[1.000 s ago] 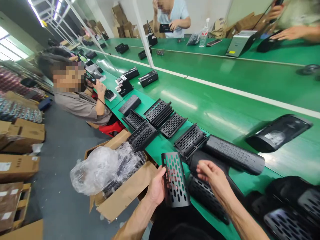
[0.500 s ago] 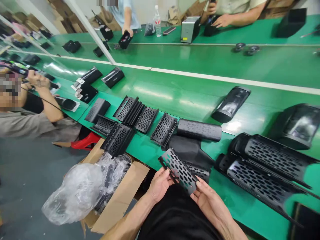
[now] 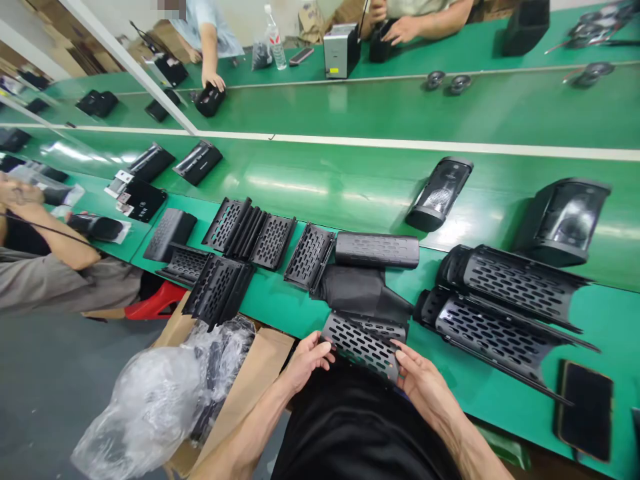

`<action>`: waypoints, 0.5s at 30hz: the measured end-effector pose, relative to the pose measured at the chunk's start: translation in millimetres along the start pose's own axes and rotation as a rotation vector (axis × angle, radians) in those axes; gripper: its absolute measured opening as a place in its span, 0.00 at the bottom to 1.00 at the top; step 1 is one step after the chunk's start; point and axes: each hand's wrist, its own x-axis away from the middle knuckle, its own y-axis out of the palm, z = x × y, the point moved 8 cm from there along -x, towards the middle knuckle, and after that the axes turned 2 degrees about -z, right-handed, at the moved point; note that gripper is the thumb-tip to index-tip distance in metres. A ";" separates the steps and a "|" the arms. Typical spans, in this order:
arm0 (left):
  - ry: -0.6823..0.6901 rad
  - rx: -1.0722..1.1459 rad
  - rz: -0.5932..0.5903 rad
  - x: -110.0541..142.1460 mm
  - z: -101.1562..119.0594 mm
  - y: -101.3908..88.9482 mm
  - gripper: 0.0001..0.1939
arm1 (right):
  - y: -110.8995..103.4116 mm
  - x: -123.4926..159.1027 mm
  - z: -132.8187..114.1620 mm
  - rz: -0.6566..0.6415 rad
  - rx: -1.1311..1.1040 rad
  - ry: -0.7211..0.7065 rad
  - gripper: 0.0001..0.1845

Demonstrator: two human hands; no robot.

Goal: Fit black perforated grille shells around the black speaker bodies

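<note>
Between my two hands is a curved black perforated grille, its slots facing up at me. My left hand grips its left end with thumb and fingers. At the opposite end, my right hand pinches the edge, thumb on top. Just behind it on the green bench lies another slotted grille, partly covered by the held one. A flat black sheet-like piece and a closed grey-black slotted cover lie beyond. Longer slotted grilles are stacked to the right of my right hand.
More grilles stand in a group on the left. An open cardboard box with plastic wrap is at my lower left. A phone lies at right. Speaker units rest on the green belt. Co-workers sit left and opposite.
My right hand, free a second ago, has taken the grille's other end. The grille has turned from upright to nearly crosswise and come lower. My view has swung right.
</note>
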 end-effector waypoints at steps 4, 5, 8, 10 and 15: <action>0.031 -0.059 0.034 -6.8 4.6 -8.4 0.21 | 1.7 -0.8 -2.5 0.006 0.035 0.000 0.33; 0.037 -0.082 0.041 -8.0 5.1 -9.4 0.21 | 2.3 -0.4 -3.0 0.009 0.041 -0.002 0.33; 0.061 -0.157 0.044 -8.7 7.5 -9.4 0.21 | 3.1 1.8 -4.7 0.020 0.056 -0.018 0.33; 0.085 -0.207 0.034 -7.2 10.9 -7.5 0.21 | 1.2 2.7 -5.6 0.037 0.067 -0.036 0.34; 0.139 -0.304 0.012 -4.3 20.0 -2.0 0.23 | -10.0 0.6 -5.1 0.107 0.089 -0.082 0.35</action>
